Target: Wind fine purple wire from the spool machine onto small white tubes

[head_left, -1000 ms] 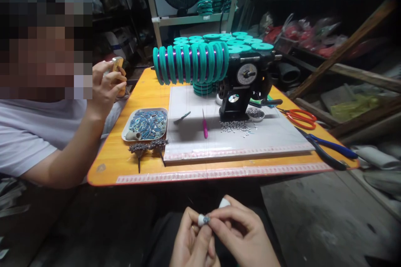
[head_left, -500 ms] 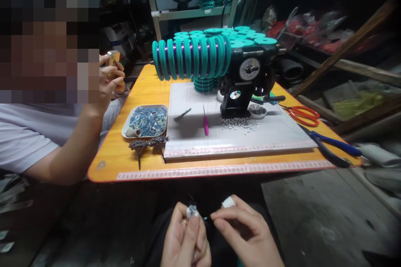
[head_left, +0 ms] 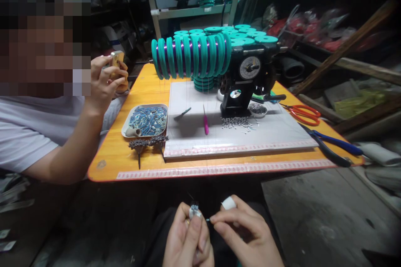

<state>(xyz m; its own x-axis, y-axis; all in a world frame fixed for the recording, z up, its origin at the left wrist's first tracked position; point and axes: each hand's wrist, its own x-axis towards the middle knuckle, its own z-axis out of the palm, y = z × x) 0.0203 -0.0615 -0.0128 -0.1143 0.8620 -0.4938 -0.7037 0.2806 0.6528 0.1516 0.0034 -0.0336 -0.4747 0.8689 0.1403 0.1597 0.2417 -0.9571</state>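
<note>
Below the table's front edge, my left hand (head_left: 189, 235) is closed around a small bundle (head_left: 194, 210) of pale-blue pieces with thin dark tips. White material on its fingers sits by the bundle. Close on the right, my right hand (head_left: 244, 229) pinches a tiny pale-blue piece (head_left: 208, 220) between thumb and forefinger, its end pointing at my left hand. A white wrap (head_left: 228, 203) covers one right fingertip. The two hands are slightly apart. Fine thread-like lines hang from the teal spools (head_left: 191, 56) above the table.
On the yellow table (head_left: 106, 154) stand a black winding machine (head_left: 247, 71), a tray (head_left: 123, 127) of blue pieces, a pink-handled needle tool (head_left: 206, 125), red-handled scissors (head_left: 303, 114) and blue-handled pliers (head_left: 338, 145). At the left, another person's hand (head_left: 105, 79) holds a phone (head_left: 117, 60).
My left hand and its bundle have shifted slightly right. My right hand is nearly still, with more of the pale-blue piece showing. The other person's hand has moved a little.
</note>
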